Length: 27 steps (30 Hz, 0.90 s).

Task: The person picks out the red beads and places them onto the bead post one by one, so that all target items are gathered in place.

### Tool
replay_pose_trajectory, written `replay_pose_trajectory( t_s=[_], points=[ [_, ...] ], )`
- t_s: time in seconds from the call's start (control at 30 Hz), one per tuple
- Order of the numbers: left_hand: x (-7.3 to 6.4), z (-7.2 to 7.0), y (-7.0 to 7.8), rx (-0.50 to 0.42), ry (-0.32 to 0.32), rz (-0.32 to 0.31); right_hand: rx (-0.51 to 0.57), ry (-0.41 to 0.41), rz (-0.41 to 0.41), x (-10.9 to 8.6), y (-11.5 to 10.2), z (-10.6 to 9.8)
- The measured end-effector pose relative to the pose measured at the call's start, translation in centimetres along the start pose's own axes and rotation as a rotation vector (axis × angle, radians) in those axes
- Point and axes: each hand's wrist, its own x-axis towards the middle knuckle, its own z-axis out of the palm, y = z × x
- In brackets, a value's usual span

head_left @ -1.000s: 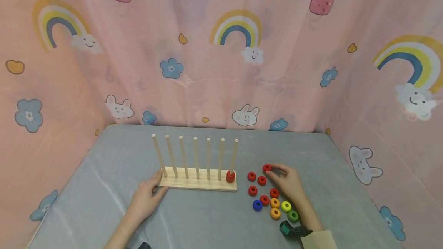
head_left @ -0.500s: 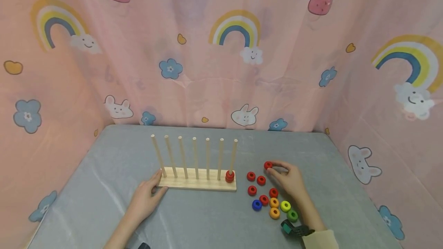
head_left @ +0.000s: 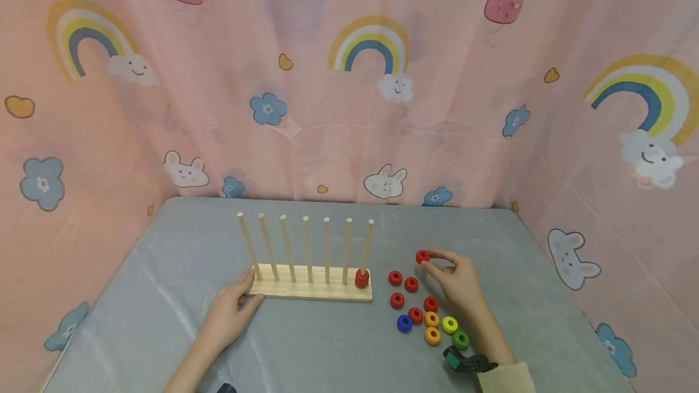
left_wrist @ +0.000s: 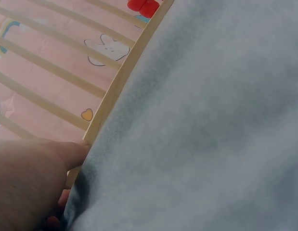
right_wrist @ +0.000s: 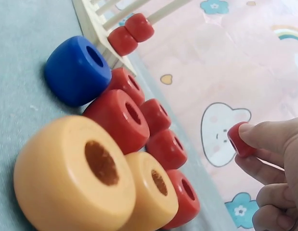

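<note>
My right hand (head_left: pixel 459 281) pinches a red bead (head_left: pixel 422 256) between thumb and fingertips. In the right wrist view that red bead (right_wrist: pixel 241 139) is held up above the other beads, its hole facing sideways. My left hand (head_left: pixel 229 314) grips the left end of a wooden peg board (head_left: pixel 311 290), thumb at the front edge and fingers at the end. Several upright pegs stand along the board. Two red beads (head_left: pixel 362 279) are stacked on its rightmost peg. In the left wrist view, the thumb (left_wrist: pixel 74 153) rests against the board's edge (left_wrist: pixel 110 98).
Right of the board lie several loose red beads (head_left: pixel 397 301), a blue bead (head_left: pixel 405 323), two orange beads (head_left: pixel 432 336), a yellow bead (head_left: pixel 449 324) and a green bead (head_left: pixel 460 339). A grey cloth (head_left: pixel 327 350) covers the table. A printed pink curtain (head_left: pixel 306 156) hangs behind it.
My right hand has lifted the red bead slightly up and away from the others. The left hand stays in place on the peg board.
</note>
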Motion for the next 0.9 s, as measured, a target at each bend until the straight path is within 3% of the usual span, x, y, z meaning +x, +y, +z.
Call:
replay_pose_trajectory(
  t_s=[0.4, 0.9],
  points=[
    [0.1, 0.0, -0.1, 0.012, -0.011, -0.001, 0.015, -0.004, -0.013, -0.5, -1.1, -0.5],
    [0.1, -0.1, 0.0, 0.004, -0.010, -0.001, -0.043, 0.009, -0.045, -0.9, -3.1, -1.3]
  ],
)
